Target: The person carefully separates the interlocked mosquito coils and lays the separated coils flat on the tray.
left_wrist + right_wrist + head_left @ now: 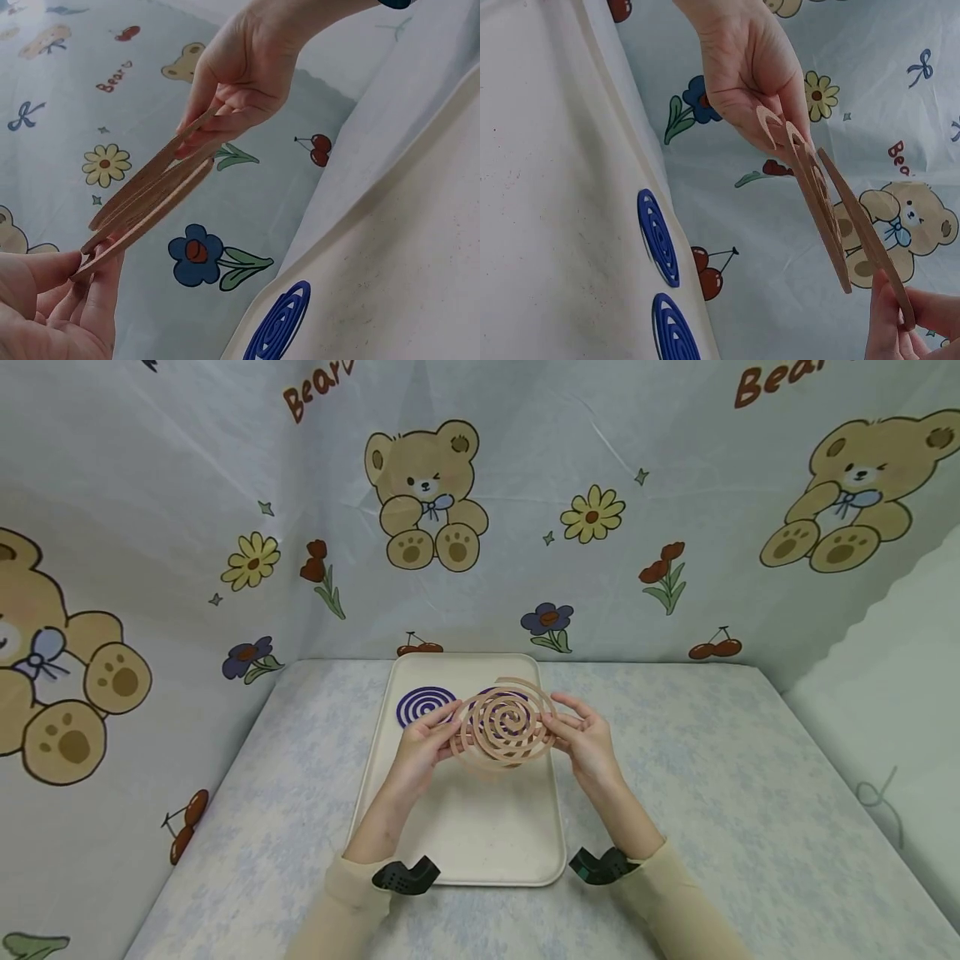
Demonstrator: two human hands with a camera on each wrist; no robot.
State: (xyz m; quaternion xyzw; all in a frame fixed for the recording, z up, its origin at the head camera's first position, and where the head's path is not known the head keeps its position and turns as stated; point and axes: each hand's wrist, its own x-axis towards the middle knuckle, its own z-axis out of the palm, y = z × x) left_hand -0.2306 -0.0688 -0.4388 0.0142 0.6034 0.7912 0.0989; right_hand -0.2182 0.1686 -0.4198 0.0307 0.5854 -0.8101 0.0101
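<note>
Above the tray, both hands hold a tan pair of nested mosquito coils (pixel 512 720), partly spread apart into layers. My left hand (pixel 420 747) pinches the left rim between thumb and fingers. At the opposite rim, my right hand (pixel 591 747) pinches the coils the same way. Seen edge-on in the left wrist view, the tan mosquito coils (pixel 142 202) slant between the hands. A gap shows between the layers in the right wrist view. Two dark blue spiral coils (pixel 657 236) lie flat at the tray's far end; in the head view the tan ones partly cover one.
Under the hands lies a cream rectangular tray (pixel 480 835) with a raised rim, on a pale blue marbled tabletop (pixel 675 760). A bear-printed cloth (pixel 525 460) hangs behind and at the left. Some thin cord (pixel 877 797) shows at the right.
</note>
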